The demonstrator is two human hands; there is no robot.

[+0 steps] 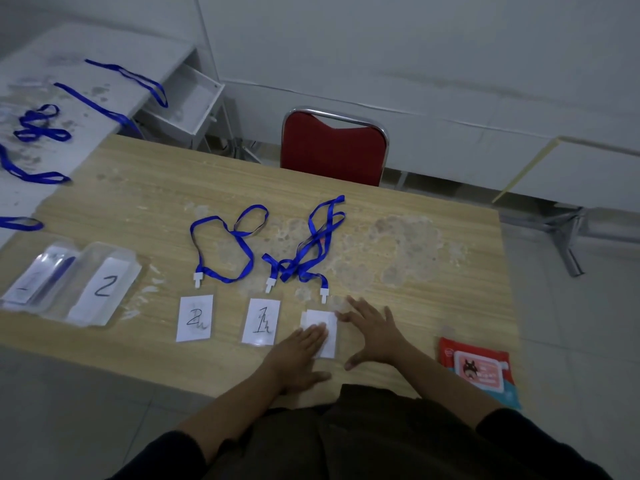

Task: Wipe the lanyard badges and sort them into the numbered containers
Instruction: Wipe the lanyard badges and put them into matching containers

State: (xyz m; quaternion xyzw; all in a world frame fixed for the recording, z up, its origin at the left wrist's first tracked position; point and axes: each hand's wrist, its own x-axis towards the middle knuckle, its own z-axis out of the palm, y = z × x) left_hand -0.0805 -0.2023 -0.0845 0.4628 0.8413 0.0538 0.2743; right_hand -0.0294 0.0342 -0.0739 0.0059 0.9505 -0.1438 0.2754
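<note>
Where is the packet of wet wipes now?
In the head view, the packet of wet wipes lies at the near right edge of the wooden table, just right of the right hand.

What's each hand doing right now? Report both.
Left hand: open, fingers flat on the white wipe over the third badge.
Right hand: open, fingers spread on the table, holding nothing.

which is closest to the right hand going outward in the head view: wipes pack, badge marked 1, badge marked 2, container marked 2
From the right hand:
1. Wipes pack, just to its right at the table edge.
2. Badge marked 1, to its left, past the left hand.
3. Badge marked 2, further left.
4. Container marked 2, far left of the table.
The first two are fairly close in distance.
</note>
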